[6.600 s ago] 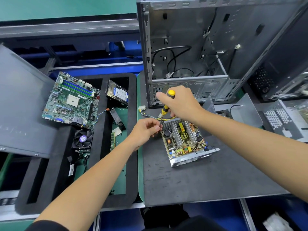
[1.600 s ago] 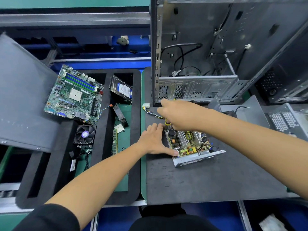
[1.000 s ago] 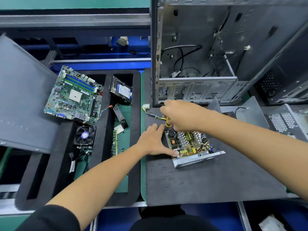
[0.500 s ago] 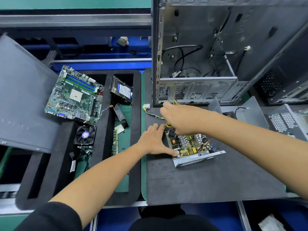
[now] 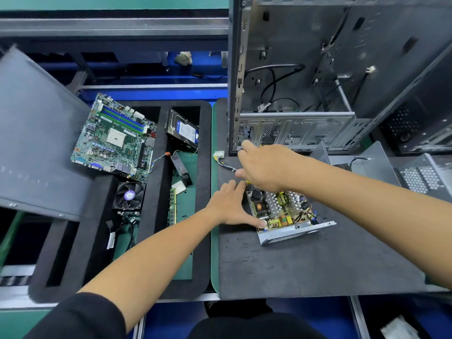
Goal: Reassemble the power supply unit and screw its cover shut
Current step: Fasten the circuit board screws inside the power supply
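One dark grey foam mat (image 5: 318,270) covers the bench, with an open computer case (image 5: 318,69) standing at its far edge and a black foam tray (image 5: 205,167) holding a motherboard (image 5: 115,138) to the left. The left hand (image 5: 230,204) lies flat with fingers straight, pressing the left side of the opened power supply unit (image 5: 286,214); the right hand (image 5: 264,167) is curled over the unit's far corner, its contents hidden apart from a glimpse of yellow. The unit sits mid-mat, circuit board up, long axis running near-right to far-left.

Dark grey bench mat (image 5: 318,270); green surface (image 5: 97,3) behind; blue floor (image 5: 171,321), seemingly.
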The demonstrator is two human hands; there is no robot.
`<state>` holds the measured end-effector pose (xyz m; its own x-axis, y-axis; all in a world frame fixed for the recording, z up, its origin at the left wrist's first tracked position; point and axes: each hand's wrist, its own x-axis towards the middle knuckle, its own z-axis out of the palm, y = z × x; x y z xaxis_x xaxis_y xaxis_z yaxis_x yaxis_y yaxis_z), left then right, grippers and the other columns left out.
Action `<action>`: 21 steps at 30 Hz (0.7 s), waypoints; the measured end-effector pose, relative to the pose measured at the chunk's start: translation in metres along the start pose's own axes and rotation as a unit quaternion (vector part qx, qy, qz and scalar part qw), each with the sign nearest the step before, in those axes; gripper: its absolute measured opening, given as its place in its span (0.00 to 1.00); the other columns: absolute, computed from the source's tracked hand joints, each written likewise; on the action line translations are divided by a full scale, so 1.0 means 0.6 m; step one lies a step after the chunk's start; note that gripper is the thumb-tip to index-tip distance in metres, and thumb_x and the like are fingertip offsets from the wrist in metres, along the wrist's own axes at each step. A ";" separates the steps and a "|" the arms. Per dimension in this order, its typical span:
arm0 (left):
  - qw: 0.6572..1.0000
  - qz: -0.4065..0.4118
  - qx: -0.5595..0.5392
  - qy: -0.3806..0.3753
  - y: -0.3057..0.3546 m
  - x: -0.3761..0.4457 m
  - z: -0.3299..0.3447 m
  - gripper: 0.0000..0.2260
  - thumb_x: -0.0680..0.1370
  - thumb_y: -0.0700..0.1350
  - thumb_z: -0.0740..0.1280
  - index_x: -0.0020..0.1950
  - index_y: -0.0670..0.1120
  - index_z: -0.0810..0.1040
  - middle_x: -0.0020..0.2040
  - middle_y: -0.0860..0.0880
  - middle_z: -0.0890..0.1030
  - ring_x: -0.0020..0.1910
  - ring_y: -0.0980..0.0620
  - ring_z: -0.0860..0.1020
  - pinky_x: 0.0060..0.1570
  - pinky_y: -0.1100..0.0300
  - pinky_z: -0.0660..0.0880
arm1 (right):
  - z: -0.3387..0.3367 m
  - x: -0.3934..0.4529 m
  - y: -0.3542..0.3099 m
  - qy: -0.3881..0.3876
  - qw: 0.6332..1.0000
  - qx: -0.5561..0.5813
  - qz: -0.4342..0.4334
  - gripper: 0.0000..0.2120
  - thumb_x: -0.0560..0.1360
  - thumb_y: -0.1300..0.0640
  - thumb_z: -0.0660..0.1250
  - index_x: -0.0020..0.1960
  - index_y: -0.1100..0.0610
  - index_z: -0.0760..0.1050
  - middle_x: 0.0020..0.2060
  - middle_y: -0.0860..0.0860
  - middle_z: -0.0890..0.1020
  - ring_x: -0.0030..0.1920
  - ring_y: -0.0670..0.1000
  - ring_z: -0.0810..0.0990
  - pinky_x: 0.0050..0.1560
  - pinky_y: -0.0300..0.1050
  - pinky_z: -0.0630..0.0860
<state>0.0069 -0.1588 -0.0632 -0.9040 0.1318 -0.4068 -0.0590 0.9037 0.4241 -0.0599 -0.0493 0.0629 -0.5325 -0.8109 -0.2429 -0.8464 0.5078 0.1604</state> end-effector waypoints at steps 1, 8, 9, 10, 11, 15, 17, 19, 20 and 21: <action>1.000 -0.001 0.000 -0.001 0.000 0.000 0.000 0.54 0.56 0.76 0.68 0.72 0.48 0.58 0.52 0.51 0.64 0.58 0.47 0.66 0.59 0.49 0.69 | -0.003 -0.001 0.000 -0.017 0.999 0.025 -0.015 0.14 0.82 0.49 0.55 0.58 0.61 0.66 0.55 0.56 0.67 0.32 0.53 0.69 0.33 0.48 0.64; 1.000 0.001 0.008 -0.006 -0.001 0.002 -0.001 0.53 0.56 0.76 0.68 0.72 0.48 0.59 0.53 0.50 0.64 0.59 0.47 0.66 0.58 0.50 0.69 | -0.008 0.002 -0.003 -0.019 0.997 0.056 -0.052 0.08 0.75 0.64 0.63 0.54 0.61 0.71 0.51 0.57 0.72 0.44 0.55 0.79 0.34 0.44 0.63; 1.000 0.001 0.005 -0.007 -0.001 0.002 -0.001 0.53 0.56 0.76 0.68 0.72 0.48 0.59 0.53 0.50 0.64 0.59 0.47 0.65 0.58 0.50 0.69 | -0.005 0.004 -0.005 -0.005 0.998 0.034 -0.048 0.06 0.78 0.60 0.62 0.54 0.61 0.72 0.50 0.57 0.74 0.46 0.57 0.79 0.36 0.45 0.64; 1.000 0.001 0.004 -0.007 -0.001 0.002 -0.001 0.53 0.56 0.76 0.69 0.72 0.48 0.59 0.54 0.50 0.65 0.59 0.47 0.65 0.58 0.50 0.69 | -0.002 0.006 -0.007 0.009 0.999 0.012 -0.044 0.09 0.80 0.56 0.60 0.54 0.61 0.73 0.49 0.57 0.76 0.47 0.58 0.80 0.37 0.45 0.64; 1.000 0.002 0.004 -0.007 -0.001 0.002 0.000 0.53 0.56 0.76 0.69 0.72 0.49 0.59 0.54 0.50 0.65 0.59 0.47 0.65 0.58 0.51 0.69 | 0.000 0.006 -0.008 0.019 0.999 -0.014 -0.036 0.13 0.82 0.53 0.57 0.53 0.60 0.74 0.48 0.57 0.78 0.47 0.59 0.80 0.37 0.45 0.65; 1.000 0.002 -0.007 -0.007 -0.001 0.002 0.000 0.52 0.56 0.75 0.69 0.72 0.49 0.58 0.59 0.49 0.66 0.62 0.47 0.65 0.61 0.50 0.68 | 0.007 0.001 -0.007 0.030 0.996 -0.075 -0.022 0.19 0.83 0.46 0.50 0.56 0.59 0.71 0.48 0.55 0.80 0.46 0.59 0.81 0.36 0.47 0.66; 1.000 0.003 -0.012 -0.012 -0.001 0.001 -0.001 0.53 0.57 0.74 0.70 0.72 0.48 0.58 0.64 0.48 0.65 0.65 0.46 0.64 0.63 0.49 0.67 | 0.002 -0.002 -0.008 -0.023 0.999 -0.026 -0.019 0.17 0.82 0.47 0.54 0.61 0.60 0.64 0.53 0.56 0.74 0.37 0.57 0.76 0.31 0.46 0.63; 1.000 0.002 -0.006 -0.010 0.000 0.000 -0.002 0.52 0.56 0.75 0.70 0.72 0.48 0.59 0.59 0.49 0.66 0.62 0.46 0.65 0.61 0.50 0.68 | -0.009 -0.002 -0.008 -0.075 0.997 0.013 -0.027 0.17 0.77 0.55 0.62 0.61 0.60 0.62 0.55 0.56 0.66 0.29 0.51 0.66 0.26 0.44 0.57; 1.000 0.001 -0.003 -0.009 0.000 0.000 -0.003 0.53 0.56 0.75 0.69 0.71 0.48 0.59 0.56 0.49 0.66 0.60 0.46 0.65 0.60 0.50 0.69 | -0.013 -0.001 -0.008 -0.077 0.996 0.012 -0.039 0.17 0.74 0.59 0.64 0.59 0.60 0.64 0.54 0.56 0.65 0.28 0.49 0.64 0.25 0.44 0.56; 1.000 -0.001 -0.001 -0.009 0.001 0.000 -0.003 0.52 0.56 0.75 0.69 0.71 0.48 0.59 0.55 0.50 0.65 0.59 0.47 0.66 0.59 0.50 0.69 | -0.016 0.000 -0.008 -0.069 0.997 0.008 -0.046 0.15 0.73 0.62 0.65 0.57 0.61 0.66 0.53 0.56 0.66 0.28 0.49 0.63 0.25 0.43 0.55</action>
<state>0.0061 -0.1592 -0.0615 -0.8965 0.1377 -0.4211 -0.0611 0.9030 0.4253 -0.0558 -0.0548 0.0715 -0.4467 -0.8078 -0.3845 -0.8915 0.4380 0.1155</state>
